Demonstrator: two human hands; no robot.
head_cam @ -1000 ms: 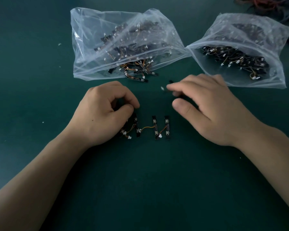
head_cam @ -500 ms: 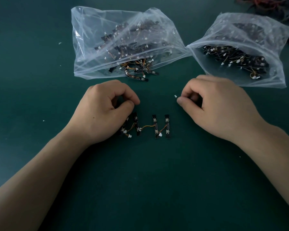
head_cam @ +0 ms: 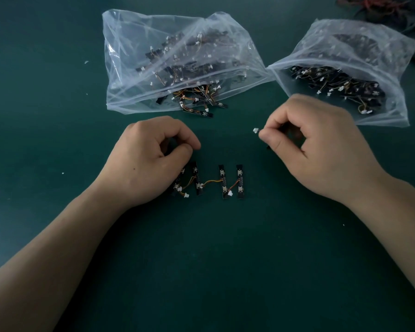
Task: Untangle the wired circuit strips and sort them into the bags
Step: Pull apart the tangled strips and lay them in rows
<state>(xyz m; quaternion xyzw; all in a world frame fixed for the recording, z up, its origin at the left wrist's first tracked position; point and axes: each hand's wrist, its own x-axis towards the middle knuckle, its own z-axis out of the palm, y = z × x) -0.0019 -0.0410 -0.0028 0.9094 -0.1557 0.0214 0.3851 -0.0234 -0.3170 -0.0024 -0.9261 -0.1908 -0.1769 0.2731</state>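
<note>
A chain of black circuit strips [head_cam: 222, 180] joined by orange wires lies on the green table between my hands. My left hand [head_cam: 149, 161] rests over the chain's left end with fingers curled, thumb meeting forefinger; what it pinches is hidden. My right hand [head_cam: 316, 144] is curled and pinches a wired strip, whose small white connector [head_cam: 256, 130] sticks out by the thumb tip. Two clear plastic bags lie behind: the left bag [head_cam: 134, 68] with strips spilling from its mouth, and the right bag [head_cam: 393, 75], also filled with strips.
A tangle of red and dark wires [head_cam: 388, 8] lies at the far right corner. Small white specks [head_cam: 86, 62] dot the table on the left.
My right hand has curled up and drawn right toward the right bag, lifting the strip with its white connector. The left hand and the chain have stayed put.
</note>
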